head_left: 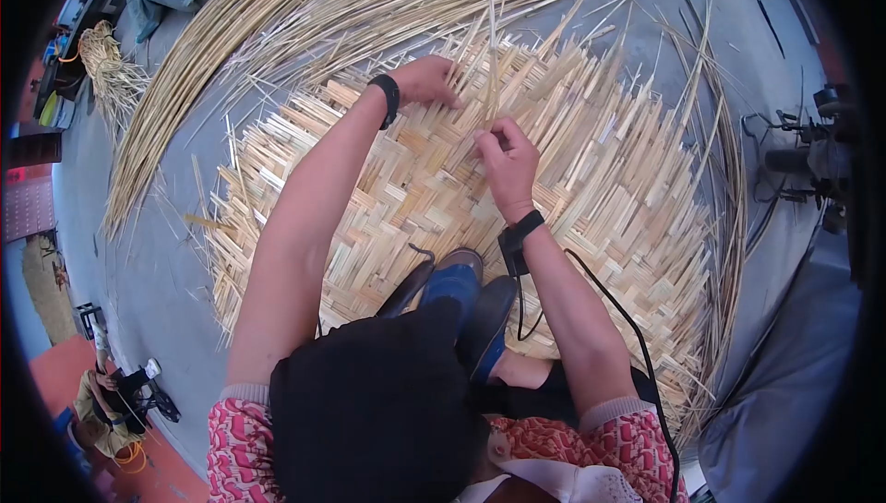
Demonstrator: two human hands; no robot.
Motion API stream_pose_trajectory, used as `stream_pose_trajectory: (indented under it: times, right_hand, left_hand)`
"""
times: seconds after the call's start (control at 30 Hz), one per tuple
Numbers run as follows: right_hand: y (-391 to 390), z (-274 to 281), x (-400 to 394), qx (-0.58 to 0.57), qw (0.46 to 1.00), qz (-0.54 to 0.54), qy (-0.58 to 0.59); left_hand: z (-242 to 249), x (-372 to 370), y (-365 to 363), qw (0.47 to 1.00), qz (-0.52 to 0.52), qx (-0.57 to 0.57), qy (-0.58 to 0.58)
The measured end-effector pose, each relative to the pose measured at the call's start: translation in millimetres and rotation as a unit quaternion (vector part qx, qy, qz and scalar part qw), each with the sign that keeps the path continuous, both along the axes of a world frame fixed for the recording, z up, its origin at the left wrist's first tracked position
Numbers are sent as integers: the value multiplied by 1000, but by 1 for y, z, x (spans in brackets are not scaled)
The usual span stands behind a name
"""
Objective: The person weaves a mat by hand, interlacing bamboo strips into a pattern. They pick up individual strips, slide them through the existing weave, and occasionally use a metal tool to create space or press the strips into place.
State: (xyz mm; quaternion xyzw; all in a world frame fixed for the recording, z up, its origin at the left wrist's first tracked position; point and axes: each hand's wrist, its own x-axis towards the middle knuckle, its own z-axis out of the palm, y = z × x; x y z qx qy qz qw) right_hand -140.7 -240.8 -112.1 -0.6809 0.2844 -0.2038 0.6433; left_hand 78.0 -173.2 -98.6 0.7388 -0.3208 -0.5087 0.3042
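Observation:
A large woven bamboo mat (591,180) lies flat on the grey floor, with loose strip ends sticking out around its edges. My left hand (426,80) presses down on the mat near its far edge, fingers curled over the strips. Close beside it, my right hand (506,160) pinches a thin bamboo strip (493,60) that rises from the weave. Both wrists wear black bands, and a black cable (609,305) runs from the right one. My blue shoes (461,286) rest on the mat below the hands.
Long loose bamboo strips (277,32) curve in a big bundle around the far and left sides of the mat. A coiled bundle (106,65) lies far left. Another person (111,401) crouches at lower left. Dark equipment (812,157) stands at the right edge.

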Motion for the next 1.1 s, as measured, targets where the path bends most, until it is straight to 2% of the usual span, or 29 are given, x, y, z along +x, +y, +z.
stream_pose_trajectory:
  times: [0.07,0.1,0.13,0.2,0.23,0.27,0.3,0.33,0.37,0.4,0.43,0.5,0.57,0.6,0.63,0.67,0.7,0.73,0.77,0.83,0.87,0.93,0.97,1.0,1.03,1.07,1.1]
  right_hand:
    - [3,0,2,150,986,-62,-38]
    - [4,-3,6,152,985,-64,-41]
    - [4,-8,12,167,983,-80,-17]
    - [2,-15,26,186,978,-97,7]
    - [-2,-17,33,-32,996,-32,72]
    - [-4,-20,36,-250,958,37,135]
    - [-3,-16,38,-310,934,69,163]
    - [-5,-16,38,-309,935,68,163]
    - [-9,-15,38,-287,938,95,167]
    - [-12,-16,37,-265,941,122,172]
    - [-15,-18,37,-265,940,122,174]
    - [-17,-21,37,-255,942,131,175]
    - [-14,-22,36,-242,946,123,176]
    - [-14,-22,37,-231,950,112,176]
    - [-13,-23,35,-231,950,113,174]
    - [-11,-23,33,-183,966,97,153]
    - [-11,-25,34,-135,979,81,130]
    - [-13,-30,36,-135,979,80,127]
    - [-14,-38,34,-83,992,66,75]
    - [-16,-32,21,28,999,19,11]
    - [-18,-23,8,28,999,14,16]
    - [-28,-14,-19,-56,998,-38,17]
    - [-30,-11,-33,-58,997,-40,17]
    - [-31,-9,-48,-109,992,-44,49]
    - [-29,-7,-58,-157,983,-49,82]
    - [-25,-7,-65,-155,983,-53,82]
    - [-21,-9,-72,-239,966,-39,91]
  left_hand:
    - [-4,-6,10,994,79,-44,54]
    - [-15,-9,17,980,137,-80,120]
    - [-24,-12,22,981,135,-78,117]
    - [-37,-17,33,948,174,-218,152]
    - [-33,-18,35,946,164,-230,161]
    - [-29,-18,35,946,163,-227,162]
    - [-25,-15,36,954,156,-193,168]
    - [-21,-12,37,961,150,-159,172]
    - [-15,-7,44,955,185,-148,178]
    - [9,-16,50,919,242,-251,184]
    - [15,-15,55,855,323,-363,183]
    - [17,1,69,674,487,-522,188]
    - [-3,52,101,653,572,-480,127]
    - [-5,52,101,652,572,-482,125]
    - [-7,51,102,609,647,-442,119]
    - [-7,54,100,561,716,-401,113]
    - [-3,35,90,665,647,-354,114]
    - [-1,16,80,778,550,-276,129]
    - [-4,-1,75,846,475,-206,129]
    - [-15,-16,68,843,483,-194,133]
    - [-19,-21,65,838,494,-187,134]
    - [-20,-20,63,848,487,-170,121]
    - [-18,-19,61,858,478,-155,107]
    - [-16,-17,60,868,467,-139,92]
    - [-22,-12,58,861,487,-120,86]
    - [-27,-7,58,863,483,-119,86]
    - [-27,-5,57,852,489,-141,123]
